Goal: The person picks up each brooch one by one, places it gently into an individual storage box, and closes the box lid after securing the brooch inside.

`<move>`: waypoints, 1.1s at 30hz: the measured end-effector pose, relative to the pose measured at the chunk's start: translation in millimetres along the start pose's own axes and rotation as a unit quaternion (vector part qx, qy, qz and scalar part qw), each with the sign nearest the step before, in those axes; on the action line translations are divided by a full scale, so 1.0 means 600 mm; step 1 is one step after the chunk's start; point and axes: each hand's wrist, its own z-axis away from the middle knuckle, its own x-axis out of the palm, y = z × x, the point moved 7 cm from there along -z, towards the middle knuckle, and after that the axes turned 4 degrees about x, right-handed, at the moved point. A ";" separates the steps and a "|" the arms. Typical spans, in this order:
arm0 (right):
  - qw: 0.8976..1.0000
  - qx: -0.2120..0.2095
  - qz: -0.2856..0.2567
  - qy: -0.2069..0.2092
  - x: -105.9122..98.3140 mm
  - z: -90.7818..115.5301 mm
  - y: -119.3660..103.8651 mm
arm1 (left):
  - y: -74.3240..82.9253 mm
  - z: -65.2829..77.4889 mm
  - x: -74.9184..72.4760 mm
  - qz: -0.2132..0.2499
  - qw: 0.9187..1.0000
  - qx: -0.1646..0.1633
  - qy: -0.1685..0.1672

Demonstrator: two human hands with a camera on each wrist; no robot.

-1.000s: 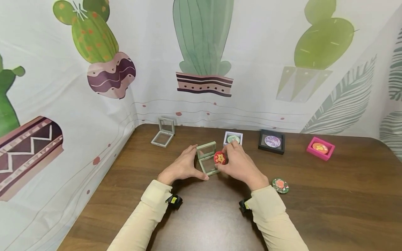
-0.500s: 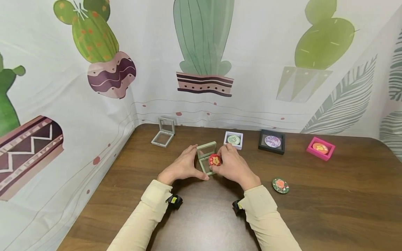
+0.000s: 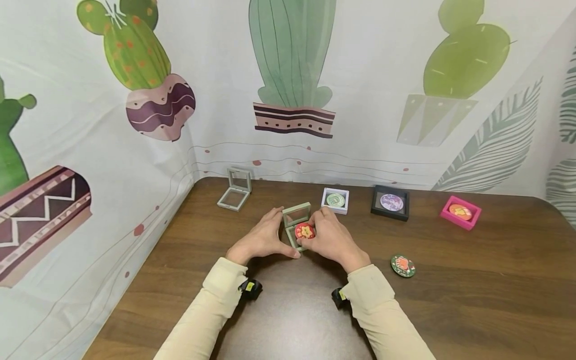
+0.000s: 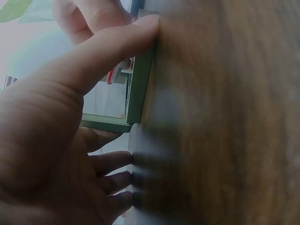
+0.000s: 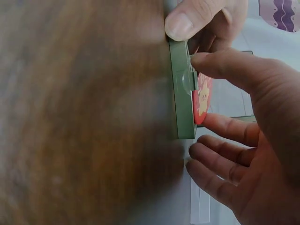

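Note:
A small green display case [image 3: 296,207] stands on the table with its clear-windowed lid raised. My left hand [image 3: 258,241] holds its left side, the thumb pressed on the front edge [image 4: 142,70] and the fingers behind. A red round badge [image 3: 304,231] with a yellow star is pinched between the thumb and index finger of my right hand [image 3: 335,237]. In the right wrist view the badge [image 5: 204,96] lies tilted over the case's base [image 5: 183,98], close against its rim. Whether it lies flat in the base cannot be told.
At the back left stands another open case, grey [image 3: 235,197]. Along the back are a white case [image 3: 345,193], a black case [image 3: 402,214] and a pink case [image 3: 472,220], each with a round badge. A green-rimmed badge [image 3: 402,265] lies right of my right hand.
My right hand has moved left and slightly down with the red badge, bringing it over the green case's base. My left hand and the case have stayed in place.

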 end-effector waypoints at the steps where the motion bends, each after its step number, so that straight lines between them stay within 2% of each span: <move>1: 1.000 0.000 -0.002 0.000 0.001 0.000 0.001 | 0.000 0.000 0.000 0.000 1.000 0.000 0.000; 15: 0.999 -0.005 -0.042 -0.001 0.007 -0.003 0.010 | -0.001 0.000 -0.001 -0.005 1.000 -0.004 -0.006; 19: 0.997 -0.011 -0.080 -0.007 0.008 -0.006 0.017 | 0.000 0.000 -0.001 -0.005 1.000 -0.003 -0.007; 22: 0.991 -0.008 -0.130 -0.010 0.011 -0.011 0.031 | 0.000 0.000 -0.001 -0.001 1.000 -0.002 -0.006; 28: 0.975 0.021 -0.222 -0.009 0.010 -0.011 0.058 | -0.003 0.001 0.000 0.005 1.000 -0.001 -0.006; 33: 0.971 0.003 -0.238 -0.009 0.007 -0.008 0.060 | -0.003 0.001 -0.001 0.011 1.000 0.002 -0.007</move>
